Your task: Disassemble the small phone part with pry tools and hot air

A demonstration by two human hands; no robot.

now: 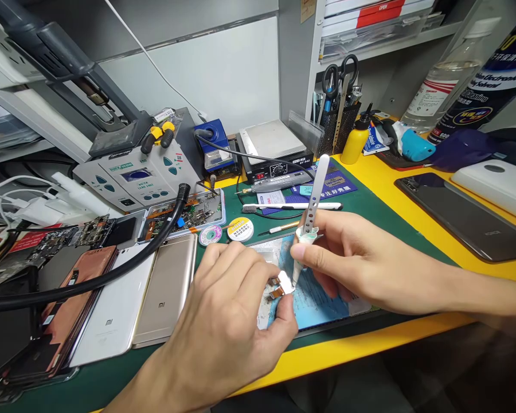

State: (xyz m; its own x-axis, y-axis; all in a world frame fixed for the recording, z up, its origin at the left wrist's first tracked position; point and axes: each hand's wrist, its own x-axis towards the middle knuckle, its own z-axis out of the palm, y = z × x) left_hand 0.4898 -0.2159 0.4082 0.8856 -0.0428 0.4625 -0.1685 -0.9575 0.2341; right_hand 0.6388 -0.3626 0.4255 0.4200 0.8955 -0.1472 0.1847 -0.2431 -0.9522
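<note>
My left hand is closed, pinching a small white and copper-coloured phone part between thumb and fingers over the blue work mat. What exactly the part is cannot be made out. In my right hand are metal tweezers with a row of holes, held upright like a pen. White tissue is wrapped round their lower end, and its pointed tip touches or nearly touches the white part. Beneath both hands lies a blue printed mat, partly covered by them.
Several phones, including a gold one and a white one, lie at left under a thick black hose. Behind stand a grey rework station and a black-fronted heating plate. A toothbrush and solder reel lie beyond my hands.
</note>
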